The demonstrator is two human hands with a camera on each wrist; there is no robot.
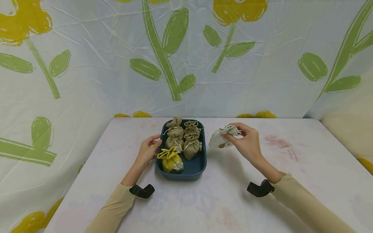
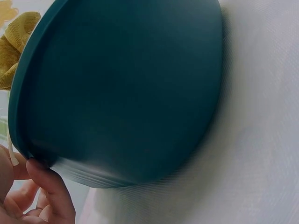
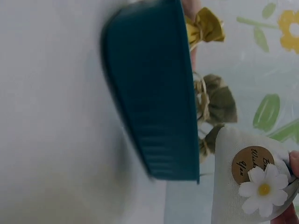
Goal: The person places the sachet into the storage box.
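My right hand [image 1: 247, 142] pinches the gathered top of a white drawstring pouch [image 1: 216, 139] just right of the dark blue plastic tub [image 1: 182, 177]. In the right wrist view the pouch [image 3: 229, 196] shows a daisy [image 3: 264, 189] and a round brown label. At the tub's left side, my left hand [image 1: 148, 149] grips the rim; thumb and finger [image 2: 51, 186] meet at it in the left wrist view. Inside the tub, a yellow pouch [image 1: 170, 161] with a daisy sits at the front left. Several brown pouches [image 1: 191, 150] fill the back.
The tub stands on a pale, faintly patterned table [image 1: 186, 210]. Behind it hangs a white cloth [image 1: 116, 81] printed with yellow flowers and green leaves. Black wrist cameras [image 1: 142, 191] are worn near both cuffs.
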